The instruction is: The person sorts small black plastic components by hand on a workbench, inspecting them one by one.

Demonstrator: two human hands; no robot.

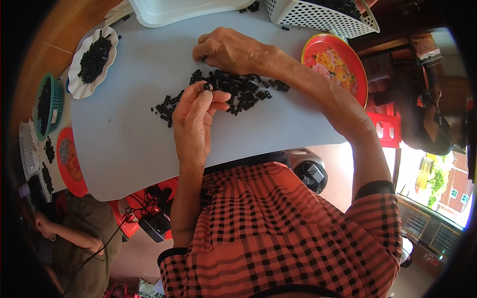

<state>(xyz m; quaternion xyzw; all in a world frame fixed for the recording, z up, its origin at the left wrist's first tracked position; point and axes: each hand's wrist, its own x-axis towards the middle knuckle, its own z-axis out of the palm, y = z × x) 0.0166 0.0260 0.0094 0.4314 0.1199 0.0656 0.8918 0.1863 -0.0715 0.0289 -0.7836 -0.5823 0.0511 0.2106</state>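
A loose pile of small black plastic pieces lies on the grey-blue tabletop. At the pile's near left edge, my left hand pinches one small black plastic piece between thumb and forefinger, its other fingers curled apart. Just beyond the pile my right hand is closed, back upward and knuckles to the left. A dark spot shows beneath its fingers, but what they hold is hidden. My right forearm crosses over the table from the right.
A white scalloped dish of black pieces sits at left, by a green basket and a red plate. A white tray, perforated basket and red floral tray line the far side. Other people are at both sides.
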